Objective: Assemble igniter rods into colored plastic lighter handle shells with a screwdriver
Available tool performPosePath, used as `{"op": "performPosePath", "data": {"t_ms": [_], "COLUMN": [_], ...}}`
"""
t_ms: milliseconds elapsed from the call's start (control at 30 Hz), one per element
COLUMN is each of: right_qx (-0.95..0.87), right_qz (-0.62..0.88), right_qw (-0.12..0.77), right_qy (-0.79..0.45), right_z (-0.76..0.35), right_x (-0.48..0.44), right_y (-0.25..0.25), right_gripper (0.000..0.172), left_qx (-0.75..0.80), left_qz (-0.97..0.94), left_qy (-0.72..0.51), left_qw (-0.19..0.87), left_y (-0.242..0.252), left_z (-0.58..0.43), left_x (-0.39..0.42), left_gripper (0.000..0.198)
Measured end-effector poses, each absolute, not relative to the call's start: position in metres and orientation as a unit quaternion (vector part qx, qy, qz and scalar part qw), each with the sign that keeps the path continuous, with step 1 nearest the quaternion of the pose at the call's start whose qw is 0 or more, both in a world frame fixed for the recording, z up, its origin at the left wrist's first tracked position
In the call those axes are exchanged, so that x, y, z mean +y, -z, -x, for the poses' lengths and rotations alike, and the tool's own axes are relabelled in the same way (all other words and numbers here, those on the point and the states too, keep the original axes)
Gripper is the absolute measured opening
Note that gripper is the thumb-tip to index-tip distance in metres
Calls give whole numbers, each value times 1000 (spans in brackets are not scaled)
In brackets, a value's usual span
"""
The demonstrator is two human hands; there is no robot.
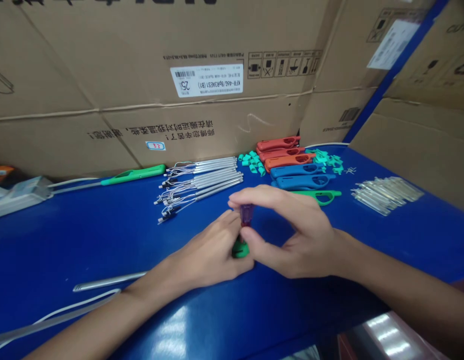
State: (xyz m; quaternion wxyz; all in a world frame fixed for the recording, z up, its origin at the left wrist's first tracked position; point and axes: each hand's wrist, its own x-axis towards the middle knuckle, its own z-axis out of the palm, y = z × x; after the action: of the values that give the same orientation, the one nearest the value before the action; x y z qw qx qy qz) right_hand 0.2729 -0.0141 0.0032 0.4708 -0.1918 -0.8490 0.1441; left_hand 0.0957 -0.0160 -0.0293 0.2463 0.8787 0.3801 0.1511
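Observation:
My left hand (pixel 216 252) is closed around a green lighter body (pixel 240 249), of which only a small part shows between the fingers. A silvery metal tube (pixel 109 281) sticks out from behind my left forearm; whether it joins the green body is hidden. Between the thumb and fingertips of my right hand (pixel 292 230) stands a screwdriver with a translucent purple handle (pixel 247 215), upright over the green body. Its tip is hidden by my left hand. Behind my right hand lies a row of red, orange, blue and green lighter handles (pixel 301 181).
Several metal tubes with wires (pixel 212 182) lie behind my hands, near small teal caps (pixel 252 162) and teal pieces (pixel 329 160). Clear gas tanks (pixel 387 195) lie right. A complete green lighter (pixel 136 174) and a power strip (pixel 21 197) are left. Cardboard (pixel 134 65) walls the back.

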Motion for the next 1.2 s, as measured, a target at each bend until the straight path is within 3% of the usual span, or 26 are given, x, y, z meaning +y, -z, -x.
{"op": "performPosePath", "data": {"t_ms": [100,300,500,633,933,1000,1133,1200], "right_qx": [-852,-865,-803,-760,-805,-818,-842,-854], "right_qz": [187,181,206,239,209,225,296,299], "right_qw": [470,432,531,579,537,507,414,377], "right_qy": [-135,-178,-176,-173,-141,-154,-180,-197], "right_z": [-274,-275,-276,-279,-282,-281,-281,-281], "right_x": [-12,-11,-8,-4,1,-1,-2,0], "right_y": [-3,0,-2,-3,-3,-8,-9,-5], "right_gripper": [34,47,34,29,28,22,3,7], "left_qx": [390,391,386,382,383,390,427,442], "left_qz": [-876,-878,-883,-883,-922,-918,-844,-791], "left_qy": [-146,-158,-158,-150,-4,-26,-190,-258], "left_qw": [243,224,215,226,46,72,262,336], "left_y": [31,30,28,26,11,5,-5,-6], "left_z": [-96,-96,-96,-96,-98,-96,-89,-87], "left_x": [-16,-17,-18,-18,-20,-17,-11,-11], "left_gripper": [12,18,5,7,25,28,31,33]}}
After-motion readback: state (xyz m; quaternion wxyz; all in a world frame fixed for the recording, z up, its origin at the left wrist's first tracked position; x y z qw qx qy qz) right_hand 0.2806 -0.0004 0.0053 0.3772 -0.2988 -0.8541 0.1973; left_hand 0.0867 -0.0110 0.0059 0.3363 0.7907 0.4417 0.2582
